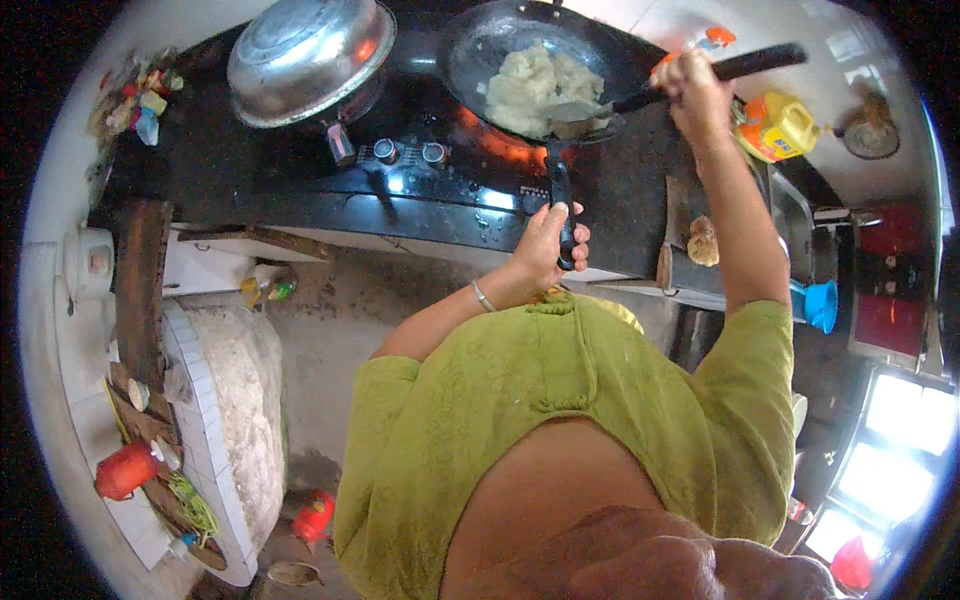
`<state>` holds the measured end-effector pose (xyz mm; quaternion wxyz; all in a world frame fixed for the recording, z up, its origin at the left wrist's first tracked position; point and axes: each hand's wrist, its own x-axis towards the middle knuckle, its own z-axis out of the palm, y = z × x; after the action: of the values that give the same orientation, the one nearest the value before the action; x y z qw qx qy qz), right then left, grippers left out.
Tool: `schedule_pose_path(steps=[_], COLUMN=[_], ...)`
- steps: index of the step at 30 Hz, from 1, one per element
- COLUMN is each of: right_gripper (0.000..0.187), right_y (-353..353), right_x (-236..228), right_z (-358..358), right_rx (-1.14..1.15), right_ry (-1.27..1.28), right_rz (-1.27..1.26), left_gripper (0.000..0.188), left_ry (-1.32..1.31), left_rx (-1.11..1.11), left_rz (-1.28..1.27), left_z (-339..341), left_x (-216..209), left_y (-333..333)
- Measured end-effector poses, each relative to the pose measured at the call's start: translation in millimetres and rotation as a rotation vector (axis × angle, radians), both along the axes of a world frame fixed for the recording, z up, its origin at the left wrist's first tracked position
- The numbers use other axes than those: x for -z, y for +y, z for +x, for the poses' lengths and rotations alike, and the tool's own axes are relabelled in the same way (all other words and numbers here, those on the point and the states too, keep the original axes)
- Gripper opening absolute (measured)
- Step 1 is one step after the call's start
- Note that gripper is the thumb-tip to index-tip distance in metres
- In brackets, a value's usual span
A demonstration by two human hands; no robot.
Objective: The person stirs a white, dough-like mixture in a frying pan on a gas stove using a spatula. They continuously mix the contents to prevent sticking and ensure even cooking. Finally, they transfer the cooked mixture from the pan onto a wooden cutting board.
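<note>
A dark wok [470, 62] sits over a glowing orange burner on the black stove, tilted toward me. Pale, lumpy food [545, 82] lies in a heap in it. My left hand [547, 240] is wrapped round the wok's black handle [560, 185]. Up at the right, my right hand [696, 95] grips the black handle of a spatula [582, 120], with the handle's end sticking out past my fist. The spatula's metal blade is at the near right edge of the food, inside the wok.
Left of the wok, a large silver metal basin [305, 60] covers the other burner. Two knobs [410, 152] are on the stove's front. A yellow jug [778, 127] stands beyond my right forearm, and a brown lump [702, 242] lies by the counter edge. A blue basin [820, 305] is farther right.
</note>
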<state>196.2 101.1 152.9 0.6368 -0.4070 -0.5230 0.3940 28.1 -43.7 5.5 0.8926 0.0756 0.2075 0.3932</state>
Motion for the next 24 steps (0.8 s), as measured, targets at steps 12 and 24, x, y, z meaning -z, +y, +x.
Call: schedule_pose_path(steps=[12, 24], right_gripper=[0.035, 0.035], right_y=[-6, 34], right_x=[101, -23], right_z=[5, 10], right_rx=[-0.149, -0.151], right_ry=[-0.212, -0.295], right_rz=[0.192, 0.179], left_gripper=[0.024, 0.023], left_ry=[0.070, 0.034], left_rx=[-0.010, -0.021], left_rz=[-0.012, 0.012], left_z=[-3, -8], left_x=[-8, -1], left_y=[-8, -2])
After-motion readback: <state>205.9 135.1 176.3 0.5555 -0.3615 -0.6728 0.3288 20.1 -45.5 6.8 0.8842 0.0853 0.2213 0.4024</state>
